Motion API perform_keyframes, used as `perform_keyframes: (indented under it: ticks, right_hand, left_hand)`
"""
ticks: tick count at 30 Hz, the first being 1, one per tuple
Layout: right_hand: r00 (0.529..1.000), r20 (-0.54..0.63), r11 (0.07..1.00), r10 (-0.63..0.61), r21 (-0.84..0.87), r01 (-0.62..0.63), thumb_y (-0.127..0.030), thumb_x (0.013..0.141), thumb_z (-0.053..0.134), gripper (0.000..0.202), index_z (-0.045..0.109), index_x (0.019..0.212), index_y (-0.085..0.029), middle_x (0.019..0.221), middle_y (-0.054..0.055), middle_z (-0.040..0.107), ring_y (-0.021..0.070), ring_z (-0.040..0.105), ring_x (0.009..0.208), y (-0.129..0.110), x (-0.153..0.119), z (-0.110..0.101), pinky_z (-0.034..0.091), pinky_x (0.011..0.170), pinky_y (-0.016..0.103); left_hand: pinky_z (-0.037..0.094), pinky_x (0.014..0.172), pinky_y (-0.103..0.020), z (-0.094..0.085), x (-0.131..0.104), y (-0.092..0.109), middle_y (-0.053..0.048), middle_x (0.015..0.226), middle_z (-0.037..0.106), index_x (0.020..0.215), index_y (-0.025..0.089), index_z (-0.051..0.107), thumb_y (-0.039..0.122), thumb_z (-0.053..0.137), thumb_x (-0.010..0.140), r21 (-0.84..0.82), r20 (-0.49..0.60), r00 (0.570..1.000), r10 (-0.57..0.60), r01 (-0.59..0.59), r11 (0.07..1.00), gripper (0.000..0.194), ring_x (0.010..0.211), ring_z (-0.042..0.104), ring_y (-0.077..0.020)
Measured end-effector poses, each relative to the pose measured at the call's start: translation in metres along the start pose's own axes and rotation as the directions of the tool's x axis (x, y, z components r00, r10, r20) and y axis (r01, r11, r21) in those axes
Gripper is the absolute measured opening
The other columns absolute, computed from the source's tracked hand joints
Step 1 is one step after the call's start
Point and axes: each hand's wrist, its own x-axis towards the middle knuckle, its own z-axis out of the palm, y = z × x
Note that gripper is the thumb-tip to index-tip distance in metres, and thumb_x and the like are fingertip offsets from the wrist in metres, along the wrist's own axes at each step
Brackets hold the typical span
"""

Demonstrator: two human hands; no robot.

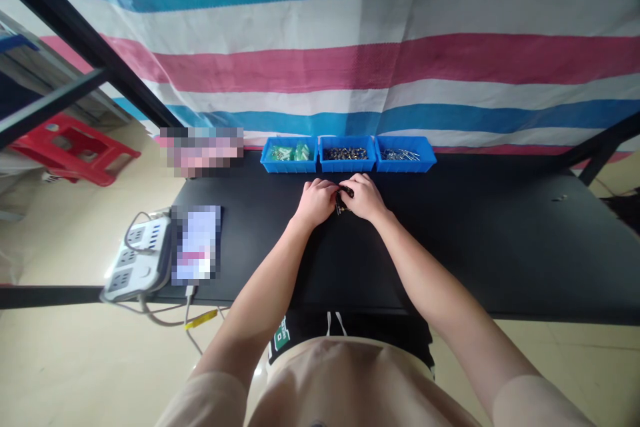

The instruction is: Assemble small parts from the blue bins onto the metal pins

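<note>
A small dark part with brass-coloured bits [342, 203] is held between my two hands over the black table [320, 267]. My left hand [319, 200] has its fingers curled against the part's left side. From the other side, my right hand [364, 196] grips it with bent fingers. The fingers cover much of the part, so its exact kind cannot be made out. Just beyond my hands stand a blue bin with green and white pieces [289, 168], a blue bin with small brass and dark parts [347, 166], and a blue bin with thin silver metal pieces [406, 167].
A white power strip [143, 257] and a blurred-out phone-like device [197, 243] with a cable lie at the left. Small metal bits [561, 198] lie on the table's right. A striped sheet [320, 67] hangs behind. A red stool [80, 150] stands on the floor.
</note>
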Motion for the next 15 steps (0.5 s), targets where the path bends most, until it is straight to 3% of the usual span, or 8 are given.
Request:
perform_keyframes:
  ticks: [9, 15]
  right_hand:
    - [1.000, -0.017, 1.000, -0.004, -0.002, 0.004, -0.025, 0.085, 0.058, 0.023, 0.073, 0.101, -0.018, 0.095, 0.010, 0.065, 0.0254, 0.055, 0.090, -0.0002, -0.0002, 0.0009, 0.046, 0.086, 0.040]
    - [0.999, -0.004, 0.999, -0.035, 0.040, 0.035, -0.024, 0.085, 0.059, 0.022, 0.074, 0.101, -0.021, 0.095, 0.008, 0.065, 0.0236, 0.055, 0.091, -0.0003, -0.0008, -0.0002, 0.046, 0.087, 0.038]
  left_hand:
    - [0.042, 0.083, -0.041, 0.0004, 0.0034, -0.0043, -0.007, 0.104, 0.069, 0.089, 0.022, 0.073, 0.019, 0.053, 0.088, -0.064, -0.012, 0.999, -0.041, 0.040, 0.997, 0.020, 0.099, 0.057, -0.0267]
    - [0.041, 0.082, -0.041, 0.0043, 0.0030, -0.0057, -0.009, 0.103, 0.066, 0.089, 0.020, 0.069, 0.020, 0.049, 0.090, -0.027, -0.016, 0.999, -0.048, 0.048, 0.998, 0.020, 0.099, 0.055, -0.0278]
